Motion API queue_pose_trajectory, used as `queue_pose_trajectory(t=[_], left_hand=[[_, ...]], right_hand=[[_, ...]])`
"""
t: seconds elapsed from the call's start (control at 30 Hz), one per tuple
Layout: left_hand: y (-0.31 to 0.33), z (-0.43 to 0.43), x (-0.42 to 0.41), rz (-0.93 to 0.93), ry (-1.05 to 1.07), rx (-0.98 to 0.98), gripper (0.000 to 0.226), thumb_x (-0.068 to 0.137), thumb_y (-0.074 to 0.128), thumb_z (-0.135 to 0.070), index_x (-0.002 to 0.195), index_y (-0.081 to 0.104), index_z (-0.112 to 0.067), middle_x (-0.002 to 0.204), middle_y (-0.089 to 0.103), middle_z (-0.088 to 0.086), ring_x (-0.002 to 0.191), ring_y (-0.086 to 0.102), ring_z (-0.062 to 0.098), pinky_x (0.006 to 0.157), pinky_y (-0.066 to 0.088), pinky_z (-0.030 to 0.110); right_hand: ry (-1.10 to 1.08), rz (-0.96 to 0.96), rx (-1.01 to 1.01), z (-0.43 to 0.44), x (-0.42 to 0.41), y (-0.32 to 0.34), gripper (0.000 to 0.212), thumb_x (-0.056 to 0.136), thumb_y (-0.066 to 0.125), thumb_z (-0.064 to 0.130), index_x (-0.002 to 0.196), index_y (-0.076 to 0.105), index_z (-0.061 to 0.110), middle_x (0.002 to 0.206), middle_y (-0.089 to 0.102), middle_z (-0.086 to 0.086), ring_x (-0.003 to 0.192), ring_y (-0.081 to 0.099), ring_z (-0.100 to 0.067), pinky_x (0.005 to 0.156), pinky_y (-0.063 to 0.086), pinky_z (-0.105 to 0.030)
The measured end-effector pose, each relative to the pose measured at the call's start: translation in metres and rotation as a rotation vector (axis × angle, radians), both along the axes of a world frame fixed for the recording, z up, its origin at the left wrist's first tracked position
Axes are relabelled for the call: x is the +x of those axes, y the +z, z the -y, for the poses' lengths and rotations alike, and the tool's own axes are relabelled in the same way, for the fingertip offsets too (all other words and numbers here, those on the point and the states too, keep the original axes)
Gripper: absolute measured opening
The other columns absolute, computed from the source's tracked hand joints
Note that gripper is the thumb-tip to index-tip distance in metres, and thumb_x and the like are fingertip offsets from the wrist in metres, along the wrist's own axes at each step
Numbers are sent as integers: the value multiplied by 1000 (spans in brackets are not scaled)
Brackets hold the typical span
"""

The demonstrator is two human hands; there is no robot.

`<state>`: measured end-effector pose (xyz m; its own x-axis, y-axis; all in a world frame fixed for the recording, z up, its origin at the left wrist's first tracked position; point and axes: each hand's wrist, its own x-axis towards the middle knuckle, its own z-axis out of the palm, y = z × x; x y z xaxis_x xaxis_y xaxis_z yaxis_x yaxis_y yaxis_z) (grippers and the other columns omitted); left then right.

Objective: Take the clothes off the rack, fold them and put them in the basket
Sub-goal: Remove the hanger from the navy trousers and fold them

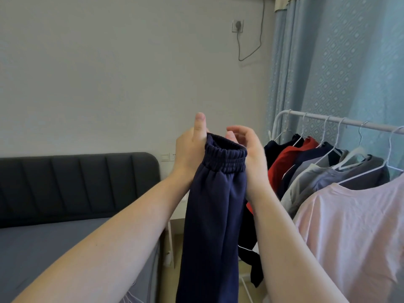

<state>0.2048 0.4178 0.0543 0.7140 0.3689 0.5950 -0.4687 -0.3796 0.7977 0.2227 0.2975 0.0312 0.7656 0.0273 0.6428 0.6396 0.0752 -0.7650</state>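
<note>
Beside the laden rack (349, 122), navy trousers (214, 204)

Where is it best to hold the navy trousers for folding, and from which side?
Pinch the navy trousers at the two ends of the elastic waistband, one hand from each side: it is the thick gathered top edge, and the legs hang straight below.
</note>
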Motion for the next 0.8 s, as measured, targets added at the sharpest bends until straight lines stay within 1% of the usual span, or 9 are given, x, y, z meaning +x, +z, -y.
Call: queue_pose_trajectory(t=[0.13, 0.2, 0.3, 0.37, 0.43, 0.5, 0.57, 0.63, 0.8], left_hand=[[-10, -9, 8, -73, 111, 141, 58, 105, 16, -52, 65, 32, -13, 61, 39, 2, 60, 38, 18, 62, 34, 35], [-13, -10, 9, -85, 135, 220, 58, 104, 15, -53, 66, 32, -13, 62, 41, 1, 60, 40, 18, 60, 35, 35], [-15, -13, 15, -122, 133, 335, 61, 103, 15, -54, 65, 36, -13, 61, 46, -1, 61, 45, 18, 59, 36, 35], [-18, -17, 20, -124, 101, 341, 61, 103, 16, -56, 66, 37, -12, 61, 44, -2, 61, 44, 18, 59, 36, 35], [-23, -19, 23, -94, 70, 332, 61, 103, 18, -55, 71, 39, -7, 65, 43, 1, 62, 43, 17, 61, 37, 37], [-25, -18, 23, -84, 49, 360, 62, 104, 22, -53, 79, 45, -1, 69, 47, 3, 65, 44, 16, 63, 40, 36], [-27, -18, 24, -81, 39, 393, 57, 103, 28, -53, 76, 44, -5, 65, 45, 0, 60, 41, 10, 60, 37, 28], [-29, -18, 25, -66, 34, 428, 52, 102, 33, -54, 70, 38, -13, 60, 40, -4, 54, 36, 6, 54, 32, 23], [-38, -21, 24, -67, -92, 553, 61, 97, 32, -60, 74, 44, -4, 61, 42, 0, 56, 38, 8, 55, 33, 24]], right_hand=[[-135, 48, 58, 13, -13, 14, 11, 97, 63, 22, 94, 72, 26, 92, 72, 10, 89, 65, -4, 83, 49, -20], [-156, 95, -96, 14, -21, 19, 11, 96, 65, 26, 94, 75, 24, 91, 73, 11, 88, 66, -3, 79, 47, -14], [-160, 55, -506, 11, -26, 22, 12, 92, 65, 26, 95, 77, 27, 85, 71, 16, 82, 65, 1, 68, 44, -5], [-229, 47, -734, 12, -24, 20, 19, 88, 66, 26, 107, 71, 27, 97, 66, 13, 88, 62, -3, 72, 46, -13], [-251, -24, -766, 14, -20, 16, 25, 85, 69, 27, 108, 61, 24, 100, 64, 7, 89, 62, -10, 68, 47, -21], [-257, -83, -794, 13, -20, 13, 26, 84, 72, 32, 102, 59, 19, 90, 65, 3, 79, 63, -13, 61, 48, -24], [-244, -122, -912, 10, -18, 12, 31, 82, 73, 39, 85, 61, 11, 74, 64, -1, 67, 62, -19, 54, 47, -31], [-146, -173, -1019, 8, -18, 12, 39, 81, 74, 44, 72, 56, 11, 61, 58, -1, 57, 56, -19, 50, 42, -30], [93, -149, -1459, 15, -23, 16, 46, 81, 73, 59, 78, 49, 20, 76, 56, 6, 69, 56, -13, 60, 43, -27]])
